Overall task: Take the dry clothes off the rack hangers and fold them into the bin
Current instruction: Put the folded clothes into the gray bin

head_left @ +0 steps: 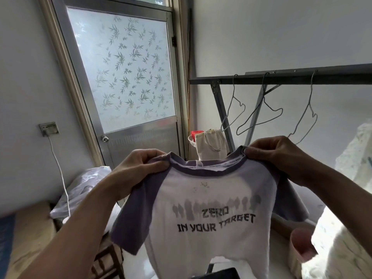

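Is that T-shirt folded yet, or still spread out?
Spread out. The T-shirt hangs open with its printed front showing, the left hand and right hand each pinching a shoulder beside the collar.

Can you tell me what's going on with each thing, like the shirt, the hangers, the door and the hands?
T-shirt: off its hanger, held up by the shoulders, unfolded.
Left hand: grips the shirt's left shoulder.
Right hand: grips the shirt's right shoulder.
Three wire hangers: bare, hanging on the rack bar.
Door: closed.
Cloth bag: hanging behind the shirt.
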Demonstrator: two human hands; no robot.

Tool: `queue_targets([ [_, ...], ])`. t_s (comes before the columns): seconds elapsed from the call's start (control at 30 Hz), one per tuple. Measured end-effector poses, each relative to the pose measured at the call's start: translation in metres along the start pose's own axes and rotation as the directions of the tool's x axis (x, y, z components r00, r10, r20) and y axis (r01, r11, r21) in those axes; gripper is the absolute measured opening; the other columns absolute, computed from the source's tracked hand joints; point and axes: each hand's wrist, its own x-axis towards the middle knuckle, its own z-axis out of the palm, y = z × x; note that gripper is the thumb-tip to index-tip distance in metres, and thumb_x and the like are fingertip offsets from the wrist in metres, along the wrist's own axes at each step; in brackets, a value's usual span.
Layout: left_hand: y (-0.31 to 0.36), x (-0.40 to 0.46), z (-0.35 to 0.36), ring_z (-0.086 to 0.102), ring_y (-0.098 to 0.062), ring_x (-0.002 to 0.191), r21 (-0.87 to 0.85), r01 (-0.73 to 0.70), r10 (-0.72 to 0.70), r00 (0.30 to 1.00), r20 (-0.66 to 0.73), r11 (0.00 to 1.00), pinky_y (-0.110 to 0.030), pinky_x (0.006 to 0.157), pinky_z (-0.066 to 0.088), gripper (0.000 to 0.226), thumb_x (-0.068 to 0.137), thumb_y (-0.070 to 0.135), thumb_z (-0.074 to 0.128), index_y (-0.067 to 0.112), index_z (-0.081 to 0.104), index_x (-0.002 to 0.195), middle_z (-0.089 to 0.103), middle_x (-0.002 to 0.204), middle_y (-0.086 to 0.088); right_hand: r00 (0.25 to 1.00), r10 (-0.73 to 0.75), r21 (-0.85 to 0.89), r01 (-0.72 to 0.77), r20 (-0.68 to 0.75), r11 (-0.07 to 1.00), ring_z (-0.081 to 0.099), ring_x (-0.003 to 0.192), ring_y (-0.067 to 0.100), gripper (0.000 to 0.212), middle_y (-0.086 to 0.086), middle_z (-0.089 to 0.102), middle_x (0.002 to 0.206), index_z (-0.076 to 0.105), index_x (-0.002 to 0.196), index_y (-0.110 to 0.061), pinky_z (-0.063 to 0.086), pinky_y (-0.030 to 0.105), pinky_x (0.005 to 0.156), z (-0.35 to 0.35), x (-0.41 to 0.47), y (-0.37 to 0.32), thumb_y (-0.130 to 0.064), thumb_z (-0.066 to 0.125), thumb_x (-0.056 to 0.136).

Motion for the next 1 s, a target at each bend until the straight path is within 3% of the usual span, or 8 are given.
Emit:
queue_targets([
  [0.2,-0.028,0.018,0.039,0.060,-0.020,0.061,-0.024,0.212,-0.208,0.914,-0.349,0.977,-0.030,0.060,0.048,0.029,0.093,0.027,0.065,0.003,0.069,0.079,0.068,0.070,-0.013,0.925,0.099,-0.144,-0.162,-0.367,0.976,0.057,0.061,0.020,0.029,0.007,0.063,0.065,0.065,0.075,-0.008,0.044,0.030,0.060,0.042,0.019,0.031,-0.031,0.062,0.093],
  [0.27,-0.035,0.022,0.055,0.058,-0.018,0.060,0.002,0.197,-0.181,0.902,-0.392,0.980,-0.033,0.061,0.047,0.030,0.096,0.030,0.060,0.011,0.062,0.073,0.065,0.069,-0.009,0.916,0.112,-0.105,-0.164,-0.385,0.981,0.052,0.056,0.020,0.031,0.006,0.058,0.061,0.062,0.075,-0.009,0.043,0.031,0.059,0.061,0.018,0.033,-0.031,0.056,0.096],
  [0.37,-0.037,0.021,0.074,0.065,-0.025,0.076,0.047,0.131,-0.099,0.903,-0.419,0.990,-0.046,0.075,0.055,0.028,0.098,0.037,0.055,0.014,0.062,0.083,0.068,0.083,-0.010,0.930,0.071,-0.048,-0.094,-0.362,0.994,0.048,0.053,0.013,0.030,0.001,0.052,0.060,0.056,0.077,-0.012,0.039,0.026,0.054,0.082,0.012,0.028,-0.032,0.052,0.099],
  [0.57,-0.027,0.006,0.104,0.069,-0.030,0.084,0.096,-0.004,0.036,0.943,-0.331,0.995,-0.055,0.079,0.056,0.027,0.083,0.050,0.057,0.024,0.061,0.084,0.070,0.083,-0.007,0.953,-0.050,0.008,0.055,-0.297,0.998,0.049,0.056,0.005,0.024,-0.003,0.054,0.063,0.058,0.083,-0.007,0.044,0.026,0.058,0.110,0.005,0.026,-0.027,0.057,0.097],
  [0.63,-0.024,0.004,0.108,0.069,-0.033,0.085,0.083,-0.015,0.040,0.951,-0.305,0.996,-0.055,0.077,0.056,0.026,0.084,0.047,0.058,0.021,0.061,0.086,0.070,0.084,-0.009,0.954,-0.069,0.007,0.074,-0.293,0.997,0.050,0.055,0.005,0.023,-0.002,0.056,0.064,0.058,0.084,-0.006,0.044,0.023,0.055,0.112,0.005,0.024,-0.025,0.058,0.097],
  [0.73,-0.021,0.002,0.113,0.066,-0.032,0.072,0.067,-0.033,0.050,0.960,-0.275,0.997,-0.049,0.062,0.057,0.013,0.097,0.027,0.057,0.016,0.058,0.091,0.068,0.083,-0.014,0.960,-0.101,0.011,0.107,-0.261,0.994,0.054,0.058,0.005,0.022,0.001,0.061,0.068,0.060,0.088,-0.004,0.046,0.021,0.055,0.114,0.005,0.023,-0.024,0.058,0.096],
  [0.87,-0.007,-0.006,0.116,0.064,-0.030,0.056,-0.120,0.026,-0.044,0.988,-0.151,0.992,-0.041,0.051,0.058,0.014,0.100,0.006,0.038,0.005,0.051,0.106,0.063,0.074,-0.019,0.974,-0.132,0.049,0.143,-0.184,0.988,0.063,0.063,0.000,0.018,-0.006,0.067,0.068,0.062,0.084,-0.016,0.048,0.019,0.060,0.114,0.002,0.023,-0.027,0.057,0.097],
  [1.0,0.000,-0.011,0.111,0.066,-0.030,0.062,-0.287,0.083,-0.101,0.994,-0.050,0.954,-0.047,0.064,0.061,0.026,0.097,0.006,0.031,0.001,0.049,0.115,0.064,0.089,-0.026,0.985,-0.164,0.023,0.166,-0.055,0.986,0.063,0.068,0.004,0.029,-0.002,0.067,0.075,0.060,0.092,-0.014,0.051,0.024,0.063,0.108,-0.001,0.022,-0.042,0.064,0.089],
])
